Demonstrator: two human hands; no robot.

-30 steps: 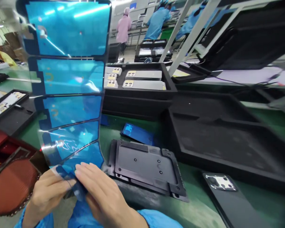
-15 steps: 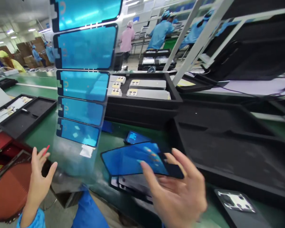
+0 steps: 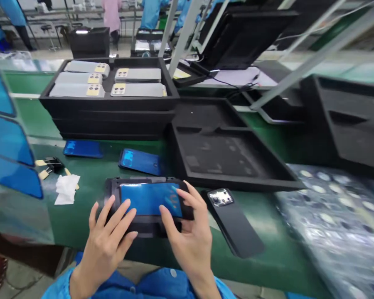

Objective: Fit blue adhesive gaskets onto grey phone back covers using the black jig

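A blue adhesive film (image 3: 145,198) with a black border lies over a black fixture (image 3: 148,229) on the bench in front of me. My right hand (image 3: 190,230) pinches the film's right end, thumb on the near side and fingers on the far side. Spread out, the fingers of my left hand (image 3: 107,236) rest at the left end of the film and fixture. Just beyond the fixture is a blue-covered phone back (image 3: 141,162), and another blue-covered back (image 3: 83,148) lies farther left. A dark phone back (image 3: 237,224) lies to the right of my right hand.
Black foam trays (image 3: 112,120) holding white phone backs stand behind. Another black tray (image 3: 224,155) lies to the right, near plastic-wrapped parts (image 3: 336,232). Hanging blue film strips (image 3: 6,166), a white tissue (image 3: 67,189) and a black clip (image 3: 53,165) are at the left.
My right hand has brought the blue film down onto the black fixture. My left hand has moved from beside the hanging strips to the film's left end. The view has turned right.
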